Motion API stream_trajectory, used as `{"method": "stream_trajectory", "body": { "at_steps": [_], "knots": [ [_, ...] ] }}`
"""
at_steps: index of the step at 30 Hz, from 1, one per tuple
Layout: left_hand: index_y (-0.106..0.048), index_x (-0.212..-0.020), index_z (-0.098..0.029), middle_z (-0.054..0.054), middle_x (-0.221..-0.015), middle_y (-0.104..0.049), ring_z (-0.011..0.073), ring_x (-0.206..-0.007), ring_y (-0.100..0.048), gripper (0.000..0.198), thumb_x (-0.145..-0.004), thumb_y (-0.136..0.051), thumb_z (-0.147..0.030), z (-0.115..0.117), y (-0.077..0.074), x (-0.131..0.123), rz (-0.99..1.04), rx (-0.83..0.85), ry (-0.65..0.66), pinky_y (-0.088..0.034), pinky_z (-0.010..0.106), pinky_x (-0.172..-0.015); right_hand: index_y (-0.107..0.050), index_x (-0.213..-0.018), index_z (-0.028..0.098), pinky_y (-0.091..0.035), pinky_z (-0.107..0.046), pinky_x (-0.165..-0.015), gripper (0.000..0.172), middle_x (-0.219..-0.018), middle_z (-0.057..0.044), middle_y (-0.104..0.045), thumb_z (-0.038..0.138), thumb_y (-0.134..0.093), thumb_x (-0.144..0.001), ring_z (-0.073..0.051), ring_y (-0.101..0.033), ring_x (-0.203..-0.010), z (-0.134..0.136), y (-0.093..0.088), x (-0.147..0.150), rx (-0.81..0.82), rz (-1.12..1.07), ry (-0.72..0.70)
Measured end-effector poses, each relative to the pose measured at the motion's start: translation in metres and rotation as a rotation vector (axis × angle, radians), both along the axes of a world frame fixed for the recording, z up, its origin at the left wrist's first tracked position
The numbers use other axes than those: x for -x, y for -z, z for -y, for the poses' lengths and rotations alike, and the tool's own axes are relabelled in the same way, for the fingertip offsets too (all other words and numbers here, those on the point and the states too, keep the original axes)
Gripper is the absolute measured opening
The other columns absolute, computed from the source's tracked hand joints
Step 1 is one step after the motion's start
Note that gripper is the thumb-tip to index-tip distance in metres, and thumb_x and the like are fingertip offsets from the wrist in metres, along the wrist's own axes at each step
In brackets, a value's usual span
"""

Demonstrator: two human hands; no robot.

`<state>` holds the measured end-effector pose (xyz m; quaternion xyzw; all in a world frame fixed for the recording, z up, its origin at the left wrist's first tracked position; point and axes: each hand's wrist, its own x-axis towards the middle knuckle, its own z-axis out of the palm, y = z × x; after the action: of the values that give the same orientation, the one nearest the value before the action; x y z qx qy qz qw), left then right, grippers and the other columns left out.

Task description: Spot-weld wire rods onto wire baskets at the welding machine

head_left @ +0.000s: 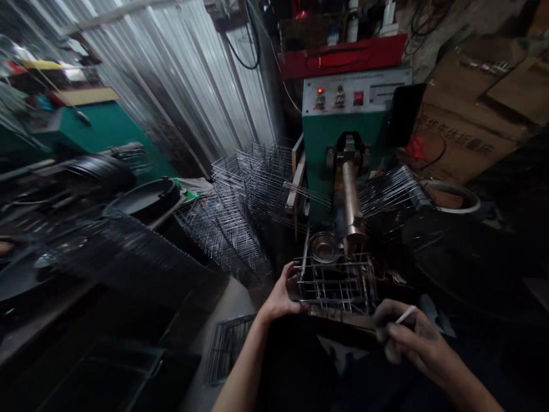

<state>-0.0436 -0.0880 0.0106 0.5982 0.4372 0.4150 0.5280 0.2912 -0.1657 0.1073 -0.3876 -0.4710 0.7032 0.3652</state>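
A: Item one, grips. Left hand (281, 296): fingers closed on the left rim of the wire basket (337, 283). Right hand (407, 339): pinched shut round a thin pale rod (405, 314), which sticks up and to the right. The hand is blurred, so the hold is read from the curled fingers only.

B: Location of the basket?

A: At the front of the green machine (343, 131), just below the tip of the copper-coloured arm (352, 200). A small round metal dish (323, 247) sits just behind it.

B: Rod against basket?

A: Apart. The rod lies to the right of the basket and does not touch it.

B: State of the work, as judged?

A: The basket looks already formed into a cage, with walls and cross wires. The rod is not yet on it. Whether any joint is lacking cannot be told in this light.

B: Other stock?

A: Stacked wire grids (253, 189) left of the machine. A single wire grid (227, 349) lies on the floor below. Black pans (146, 197) far left, cardboard boxes (472, 114) at right.
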Motion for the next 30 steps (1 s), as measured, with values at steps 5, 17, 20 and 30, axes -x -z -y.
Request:
{"method": "stream_trajectory", "body": {
  "at_steps": [5, 17, 20, 30],
  "knots": [
    [-0.027, -0.144, -0.026, 0.014, -0.146, -0.043, 0.0325, -0.13, -0.053, 0.116, -0.048, -0.091, -0.034, 0.011, -0.006, -0.051, -0.019, -0.041, 0.003, -0.041, 0.052, -0.112, -0.074, -0.1, 0.022, -0.055, -0.034, -0.077, 0.026, -0.092, -0.007, -0.071, 0.045, -0.067, -0.091, -0.025, -0.069, -0.086, -0.012, -0.034, 0.014, -0.34, 0.268, -0.139],
    [-0.029, -0.149, -0.027, 0.01, -0.15, -0.046, 0.0374, -0.133, -0.051, 0.121, -0.044, -0.09, -0.033, -0.006, -0.014, -0.131, -0.344, -0.194, -0.037, -0.042, 0.055, -0.112, -0.06, -0.131, 0.017, -0.055, -0.045, -0.091, 0.039, -0.118, -0.011, -0.07, 0.007, -0.052, -0.094, -0.029, -0.064, -0.107, -0.039, 0.033, -0.001, -1.345, 1.133, -0.114],
    [-0.029, -0.149, -0.029, 0.009, -0.149, -0.046, 0.0372, -0.132, -0.051, 0.118, -0.047, -0.088, -0.032, -0.006, -0.013, -0.135, -0.344, -0.205, -0.04, -0.043, 0.055, -0.111, -0.059, -0.132, 0.014, -0.055, -0.045, -0.093, 0.037, -0.118, -0.012, -0.07, 0.008, -0.047, -0.097, -0.027, -0.065, -0.105, -0.037, 0.035, -0.006, -1.375, 1.106, -0.097],
    [-0.026, -0.151, -0.027, 0.009, -0.151, -0.043, 0.0335, -0.134, -0.049, 0.12, -0.048, -0.088, -0.033, -0.011, -0.011, -0.136, -0.305, -0.249, -0.019, -0.043, 0.049, -0.112, -0.055, -0.136, 0.022, -0.053, -0.045, -0.093, 0.041, -0.124, -0.008, -0.068, 0.01, -0.046, -0.098, -0.026, -0.065, -0.108, -0.041, 0.043, -0.005, -1.297, 0.996, -0.004]
  ]
}}
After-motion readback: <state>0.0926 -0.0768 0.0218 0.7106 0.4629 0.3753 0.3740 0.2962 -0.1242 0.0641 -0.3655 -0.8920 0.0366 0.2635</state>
